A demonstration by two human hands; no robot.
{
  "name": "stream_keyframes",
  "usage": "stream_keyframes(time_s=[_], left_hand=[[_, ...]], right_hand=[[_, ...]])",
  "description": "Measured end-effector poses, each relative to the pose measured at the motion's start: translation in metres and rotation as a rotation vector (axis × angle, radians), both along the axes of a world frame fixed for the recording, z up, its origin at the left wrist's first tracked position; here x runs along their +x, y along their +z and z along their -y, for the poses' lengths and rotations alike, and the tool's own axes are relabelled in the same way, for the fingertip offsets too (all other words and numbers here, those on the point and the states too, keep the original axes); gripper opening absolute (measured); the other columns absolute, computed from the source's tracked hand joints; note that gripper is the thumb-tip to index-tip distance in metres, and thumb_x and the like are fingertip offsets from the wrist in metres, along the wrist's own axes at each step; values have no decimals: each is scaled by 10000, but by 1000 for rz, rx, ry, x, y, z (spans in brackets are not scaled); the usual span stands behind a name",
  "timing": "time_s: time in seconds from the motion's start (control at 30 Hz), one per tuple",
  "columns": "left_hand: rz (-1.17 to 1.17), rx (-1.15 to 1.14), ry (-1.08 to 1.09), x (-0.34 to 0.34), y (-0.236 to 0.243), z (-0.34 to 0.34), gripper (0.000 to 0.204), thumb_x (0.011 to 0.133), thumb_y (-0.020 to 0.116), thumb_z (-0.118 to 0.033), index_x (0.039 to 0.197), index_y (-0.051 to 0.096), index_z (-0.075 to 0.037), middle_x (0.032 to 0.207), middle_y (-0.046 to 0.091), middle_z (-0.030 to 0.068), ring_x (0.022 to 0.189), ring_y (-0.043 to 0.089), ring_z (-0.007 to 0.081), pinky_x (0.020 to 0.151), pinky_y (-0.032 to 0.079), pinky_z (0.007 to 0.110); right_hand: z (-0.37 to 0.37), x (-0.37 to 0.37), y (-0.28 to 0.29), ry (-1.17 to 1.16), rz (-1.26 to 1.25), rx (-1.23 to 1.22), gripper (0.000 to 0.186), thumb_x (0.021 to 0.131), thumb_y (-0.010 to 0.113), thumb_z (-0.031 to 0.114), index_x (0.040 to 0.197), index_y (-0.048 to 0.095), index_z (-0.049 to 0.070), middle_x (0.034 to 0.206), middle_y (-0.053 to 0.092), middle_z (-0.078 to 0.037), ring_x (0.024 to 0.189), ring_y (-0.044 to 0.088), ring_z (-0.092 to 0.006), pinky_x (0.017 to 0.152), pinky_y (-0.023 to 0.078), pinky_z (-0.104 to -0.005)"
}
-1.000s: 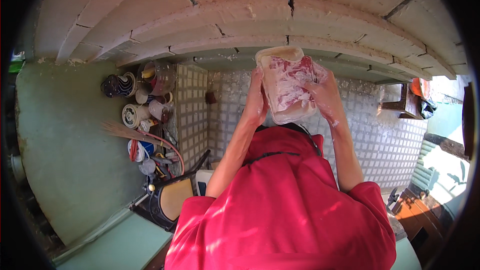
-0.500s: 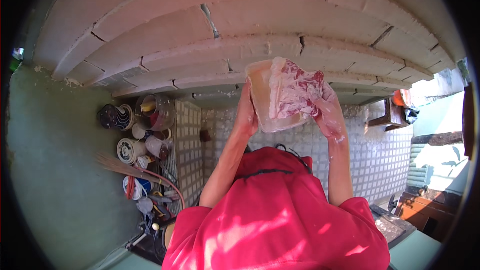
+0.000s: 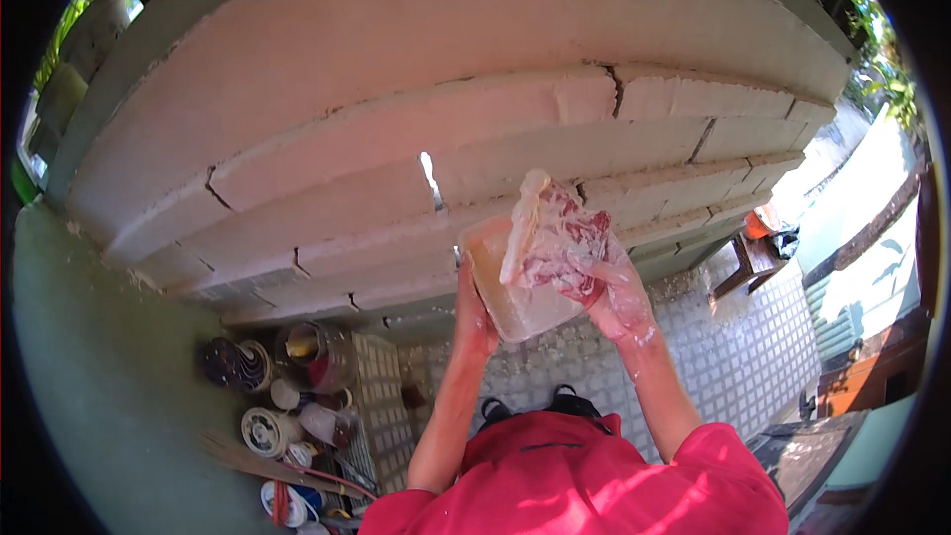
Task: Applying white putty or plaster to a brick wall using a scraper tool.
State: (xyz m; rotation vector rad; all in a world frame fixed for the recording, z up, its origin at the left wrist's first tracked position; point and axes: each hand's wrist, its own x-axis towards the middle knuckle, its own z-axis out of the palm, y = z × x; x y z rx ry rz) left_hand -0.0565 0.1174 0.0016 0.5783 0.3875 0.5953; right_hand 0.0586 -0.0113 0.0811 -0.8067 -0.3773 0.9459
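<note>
Gripping clear tub [image 3: 500,282] by side with your left hand [image 3: 474,309], lifting it before brick wall [image 3: 396,139]; right hand [image 3: 612,289] closing fingers on raw meat [image 3: 560,238], pressing it against tub mouth so nothing is slipping out.

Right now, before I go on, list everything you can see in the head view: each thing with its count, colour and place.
plastic tub: one, clear, raised in front of the ledges, held between both hands
frozen meat: one slab, pink and white, sticking out of the tub's top
concrete ledges: several stacked, pale, across the upper picture
tiled floor: white and grey, below and to the right
pots and containers: a cluster, mixed colours, lower left
broom: one, straw-coloured, lower left
red shirt: one, bottom centre
left hand: grip on the tub's left side
right hand: grip on the meat and the tub's right side
</note>
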Motion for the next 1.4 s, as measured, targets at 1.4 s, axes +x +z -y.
stream_keyframes(time_s=[1.4], left_hand=[[-3, -48, 50, -65, -27, -6, 498, 987, 329, -459, 1331, 438, -116, 1236, 546, 46, 1124, 553, 216, 936, 489, 386]], right_hand=[[-180, 100, 164, -144, 245, 85, 141, 917, 531, 94, 797, 538, 20, 729, 602, -84, 613, 612, -160, 572, 569, -243]])
